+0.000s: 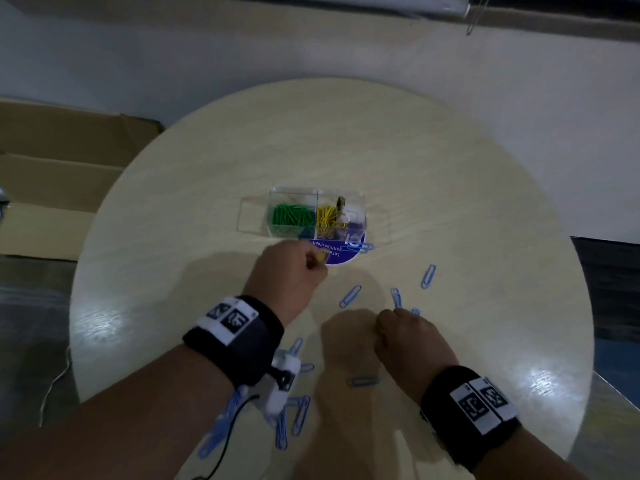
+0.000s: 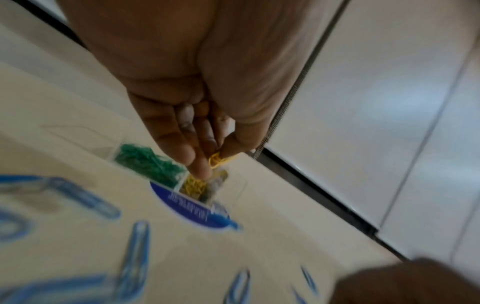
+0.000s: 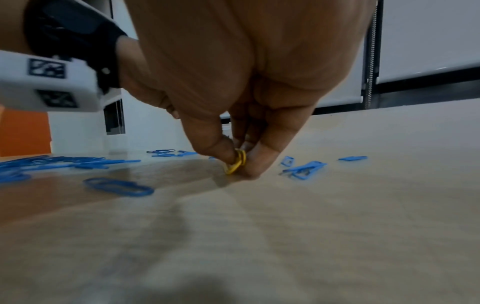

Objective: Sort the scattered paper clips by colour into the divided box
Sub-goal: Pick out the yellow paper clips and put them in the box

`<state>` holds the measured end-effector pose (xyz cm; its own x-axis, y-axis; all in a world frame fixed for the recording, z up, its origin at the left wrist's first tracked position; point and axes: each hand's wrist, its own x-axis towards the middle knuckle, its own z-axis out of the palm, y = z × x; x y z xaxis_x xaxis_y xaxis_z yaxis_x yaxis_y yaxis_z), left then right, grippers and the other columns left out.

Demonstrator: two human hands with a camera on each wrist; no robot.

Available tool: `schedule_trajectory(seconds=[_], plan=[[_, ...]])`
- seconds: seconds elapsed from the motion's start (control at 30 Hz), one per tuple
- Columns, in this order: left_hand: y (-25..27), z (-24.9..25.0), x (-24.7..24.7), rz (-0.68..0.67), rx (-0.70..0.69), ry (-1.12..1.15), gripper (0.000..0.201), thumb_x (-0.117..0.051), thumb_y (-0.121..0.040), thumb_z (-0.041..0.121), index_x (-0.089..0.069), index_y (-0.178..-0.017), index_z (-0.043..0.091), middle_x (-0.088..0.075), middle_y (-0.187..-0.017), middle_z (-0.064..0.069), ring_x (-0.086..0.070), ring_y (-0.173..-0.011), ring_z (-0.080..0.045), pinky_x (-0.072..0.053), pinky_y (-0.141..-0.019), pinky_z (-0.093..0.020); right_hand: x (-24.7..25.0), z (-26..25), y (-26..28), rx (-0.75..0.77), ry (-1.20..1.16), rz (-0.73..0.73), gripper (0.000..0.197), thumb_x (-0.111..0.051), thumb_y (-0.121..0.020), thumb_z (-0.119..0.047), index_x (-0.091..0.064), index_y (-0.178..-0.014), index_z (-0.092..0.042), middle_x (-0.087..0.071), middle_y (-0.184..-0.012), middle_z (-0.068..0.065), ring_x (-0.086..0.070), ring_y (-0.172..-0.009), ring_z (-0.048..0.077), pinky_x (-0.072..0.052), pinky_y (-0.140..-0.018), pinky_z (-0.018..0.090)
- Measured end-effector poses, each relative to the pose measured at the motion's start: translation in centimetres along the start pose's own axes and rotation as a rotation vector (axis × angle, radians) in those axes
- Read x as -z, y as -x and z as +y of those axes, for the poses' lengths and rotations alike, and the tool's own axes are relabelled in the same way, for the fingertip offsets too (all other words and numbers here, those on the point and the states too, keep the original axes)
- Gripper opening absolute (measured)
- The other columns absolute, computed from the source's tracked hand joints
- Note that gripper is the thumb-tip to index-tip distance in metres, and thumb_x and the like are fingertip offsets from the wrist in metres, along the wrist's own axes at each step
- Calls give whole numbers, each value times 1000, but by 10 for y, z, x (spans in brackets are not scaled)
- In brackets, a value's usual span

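Observation:
A clear divided box (image 1: pixel 317 197) stands mid-table; green clips (image 1: pixel 291 214) fill its left compartment and yellow clips (image 1: pixel 327 216) the one beside it. My left hand (image 1: pixel 294 271) hovers just in front of the box and pinches yellow paper clips (image 2: pixel 218 160) between thumb and fingers. Nearer me, my right hand (image 1: pixel 405 332) is down at the table surface, pinching yellow paper clips (image 3: pixel 237 162). Several blue paper clips (image 1: pixel 349 296) lie scattered on the table around both hands.
The round pale wooden table (image 1: pixel 485 202) carries a blue round sticker (image 1: pixel 337 252) under the box front. More blue clips (image 1: pixel 299 415) lie under my left wrist. A cardboard box (image 1: pixel 62 174) sits on the floor to the left.

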<state>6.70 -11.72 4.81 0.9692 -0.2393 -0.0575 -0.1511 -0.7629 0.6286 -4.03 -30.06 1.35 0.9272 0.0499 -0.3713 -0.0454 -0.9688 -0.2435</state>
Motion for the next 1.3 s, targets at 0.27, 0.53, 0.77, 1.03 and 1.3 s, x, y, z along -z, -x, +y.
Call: schedule_trajectory(seconds=[0.27,0.53,0.77,1.03,1.3], plan=[[-77,13,8,142,48,78,21,-61,-82,17,-75,-97,12,-73,-94,-5,-66,-88,-21,-48,-80,-25,34,15,-12,-154,-328,159,13,-66,-68,-23,-65,-81,-23,-69,-73,0,-66,-75,23,-48,-65,30],[-70,-2,-2,144,41,111,31,-53,-96,26,-63,-124,18,-67,-115,-3,-62,-102,-17,-51,-93,-35,97,-3,-85,-146,-540,363,12,-68,-70,-16,-71,-82,-18,-69,-69,-6,-63,-68,8,-44,-60,12],[-29,-32,11,192,118,213,24,-56,-95,24,-65,-117,23,-67,-105,2,-64,-84,-10,-53,-78,-27,100,-33,-141,-98,-505,298,18,-62,-83,-25,-73,-94,-16,-72,-92,3,-65,-88,21,-42,-70,23],[77,-96,58,-52,286,-156,20,-70,-79,45,-59,-92,35,-53,-83,10,-57,-70,-9,-42,-67,-28,66,49,-56,-286,-446,393,37,-67,-83,-39,-64,-118,-27,-68,-112,1,-67,-92,22,-50,-88,34],[162,-107,27,-225,344,-72,45,-80,-67,42,-49,-99,33,-58,-89,6,-61,-83,-20,-48,-71,-35,-18,44,-12,-179,-293,295,41,-70,-67,-5,-66,-107,-10,-53,-100,19,-58,-87,40,-51,-85,43]])
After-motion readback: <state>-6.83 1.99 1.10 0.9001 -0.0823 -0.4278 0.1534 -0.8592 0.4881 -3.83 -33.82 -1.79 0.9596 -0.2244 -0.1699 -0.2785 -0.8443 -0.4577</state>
